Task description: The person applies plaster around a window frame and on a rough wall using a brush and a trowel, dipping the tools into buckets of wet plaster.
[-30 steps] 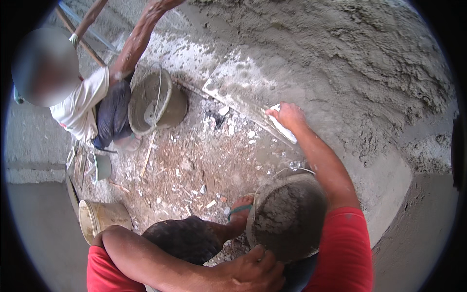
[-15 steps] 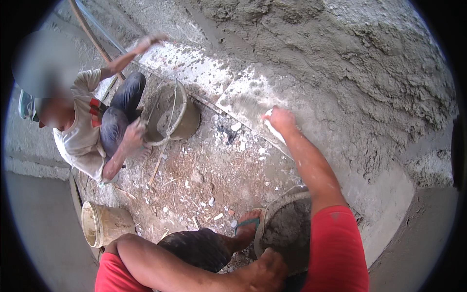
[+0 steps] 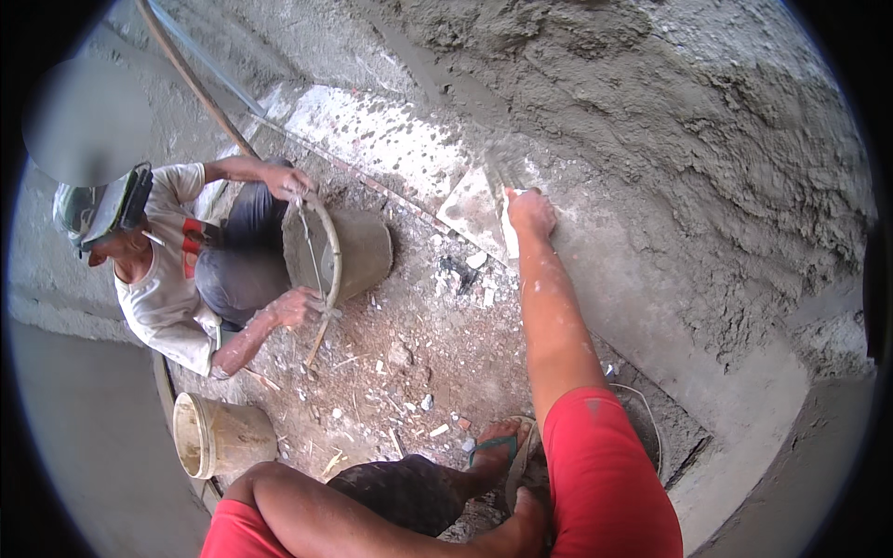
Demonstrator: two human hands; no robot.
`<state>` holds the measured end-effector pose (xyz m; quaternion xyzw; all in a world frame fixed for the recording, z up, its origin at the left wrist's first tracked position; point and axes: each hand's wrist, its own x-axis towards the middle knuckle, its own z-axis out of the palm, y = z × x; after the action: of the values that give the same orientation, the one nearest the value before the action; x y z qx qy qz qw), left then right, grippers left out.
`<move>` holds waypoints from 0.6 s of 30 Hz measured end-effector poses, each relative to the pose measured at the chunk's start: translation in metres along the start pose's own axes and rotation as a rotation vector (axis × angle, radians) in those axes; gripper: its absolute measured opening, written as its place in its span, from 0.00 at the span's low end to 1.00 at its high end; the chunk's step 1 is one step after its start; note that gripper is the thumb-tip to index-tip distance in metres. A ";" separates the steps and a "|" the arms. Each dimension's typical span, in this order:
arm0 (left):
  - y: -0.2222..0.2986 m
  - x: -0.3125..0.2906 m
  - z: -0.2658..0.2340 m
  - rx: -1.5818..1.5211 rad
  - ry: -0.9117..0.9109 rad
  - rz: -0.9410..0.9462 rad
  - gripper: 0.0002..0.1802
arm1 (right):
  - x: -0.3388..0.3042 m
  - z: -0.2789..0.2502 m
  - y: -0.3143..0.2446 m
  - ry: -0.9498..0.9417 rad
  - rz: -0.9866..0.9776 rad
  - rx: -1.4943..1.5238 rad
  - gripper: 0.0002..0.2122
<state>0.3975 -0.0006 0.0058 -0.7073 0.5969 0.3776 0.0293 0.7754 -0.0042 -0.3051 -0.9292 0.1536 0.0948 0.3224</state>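
With my right arm stretched far forward, my right hand (image 3: 532, 214) is closed around a white, flat-edged hand tool (image 3: 511, 228). The tool is against the mortar-smeared ledge (image 3: 473, 206) at the foot of the wall. Only part of it shows, so its exact kind is unclear. Low in the picture, my left hand (image 3: 530, 523) is by the rim of a mortar bucket (image 3: 519, 465); its fingers are hidden. My right sleeve covers most of that bucket.
A co-worker (image 3: 172, 251) squats at left, both hands on a tilted bucket (image 3: 367, 251). A dirty pail (image 3: 237, 437) stands nearer me. Rubble litters the ground (image 3: 372, 358). Rough wet mortar coats the wall (image 3: 688, 139). A pole (image 3: 200, 88) leans at the back left.
My right hand and its tool have swung up the ledge, toward the wall. My upper arm now hides more of my bucket. The co-worker has brought both hands to the other bucket, which is tipped further.
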 end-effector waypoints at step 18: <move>0.055 0.007 0.013 0.066 -0.104 0.025 0.26 | -0.115 -0.070 0.101 0.271 0.835 0.487 0.34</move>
<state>0.3434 -0.0160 0.0149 -0.6781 0.6152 0.3942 0.0789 0.6383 -0.0981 -0.2770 -0.6904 0.5704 0.0556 0.4415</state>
